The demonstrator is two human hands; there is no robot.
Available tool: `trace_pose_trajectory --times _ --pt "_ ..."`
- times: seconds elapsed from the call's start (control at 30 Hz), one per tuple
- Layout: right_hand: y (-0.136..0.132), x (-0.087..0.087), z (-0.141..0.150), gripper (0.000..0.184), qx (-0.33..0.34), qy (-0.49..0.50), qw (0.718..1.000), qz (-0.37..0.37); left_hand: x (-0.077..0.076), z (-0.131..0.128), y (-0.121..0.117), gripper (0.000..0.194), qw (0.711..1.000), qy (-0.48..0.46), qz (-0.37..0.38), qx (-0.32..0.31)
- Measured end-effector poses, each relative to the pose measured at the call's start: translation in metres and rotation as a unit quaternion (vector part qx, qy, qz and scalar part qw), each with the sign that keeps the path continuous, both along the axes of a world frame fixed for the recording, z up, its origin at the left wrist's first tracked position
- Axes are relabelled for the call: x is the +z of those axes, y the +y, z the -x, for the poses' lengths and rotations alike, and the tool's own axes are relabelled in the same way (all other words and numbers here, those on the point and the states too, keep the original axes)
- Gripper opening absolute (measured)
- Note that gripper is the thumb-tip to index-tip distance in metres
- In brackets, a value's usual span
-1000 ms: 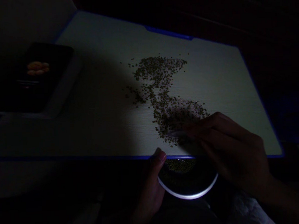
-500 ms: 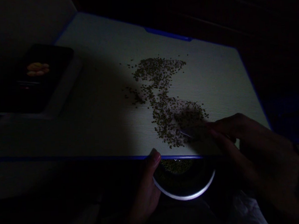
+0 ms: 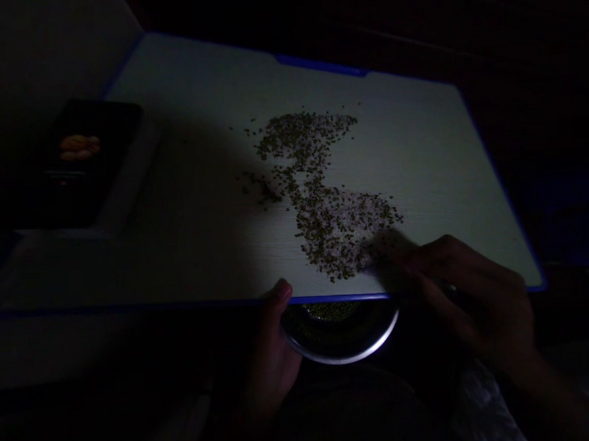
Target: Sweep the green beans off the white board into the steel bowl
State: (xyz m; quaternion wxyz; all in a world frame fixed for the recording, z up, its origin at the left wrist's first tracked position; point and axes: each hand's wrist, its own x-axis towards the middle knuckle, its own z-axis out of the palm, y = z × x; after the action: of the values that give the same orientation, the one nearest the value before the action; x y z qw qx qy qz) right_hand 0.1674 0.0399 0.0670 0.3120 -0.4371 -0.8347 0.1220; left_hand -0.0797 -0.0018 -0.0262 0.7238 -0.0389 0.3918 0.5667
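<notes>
Right hand drawn back towards four o'clock, bowl nudged towards nine

Compared with a second ago, the person's right hand (image 3: 481, 296) is further off the green mung beans (image 3: 314, 226), and the left hand (image 3: 277, 359) and metal bowl (image 3: 341, 361) have slid slightly along the tabletop's near edge. With twelve at the far edge of the pale tabletop (image 3: 419, 148), I see the beans scattered in two joined patches, one just beyond the middle towards one o'clock, the other spreading towards five. A few strays lie in shadow on the nine o'clock side. At four to five o'clock the right thumb and forefinger are pinched together on a thin pale-edged implement (image 3: 370, 269), too dark to name, its tip by the nearer patch. The left hand grips the bowl between five and six, its thumb up at the blue edging; the other fingers are hidden. More beans lie inside the bowl, partly under the tabletop. A black-topped box (image 3: 95, 185) stands at nine o'clock.
</notes>
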Motion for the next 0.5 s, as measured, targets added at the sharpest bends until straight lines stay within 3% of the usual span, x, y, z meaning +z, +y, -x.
trace_pose_trajectory --times 0.13,0.3,0.5 --pt "0.004 -0.002 -0.003 0.014 -0.011 0.000 1.000 -0.008 0.002 0.000 0.001 0.058 0.998 0.041 0.037 0.019" --pt "0.005 0.003 0.001 0.017 0.008 0.012 1.000 -0.009 0.004 -0.001 0.004 0.050 0.999 0.035 0.028 0.014" --pt "0.006 0.001 0.008 0.021 0.029 0.006 1.000 -0.005 0.002 0.000 0.002 0.062 0.998 0.036 0.029 0.033"
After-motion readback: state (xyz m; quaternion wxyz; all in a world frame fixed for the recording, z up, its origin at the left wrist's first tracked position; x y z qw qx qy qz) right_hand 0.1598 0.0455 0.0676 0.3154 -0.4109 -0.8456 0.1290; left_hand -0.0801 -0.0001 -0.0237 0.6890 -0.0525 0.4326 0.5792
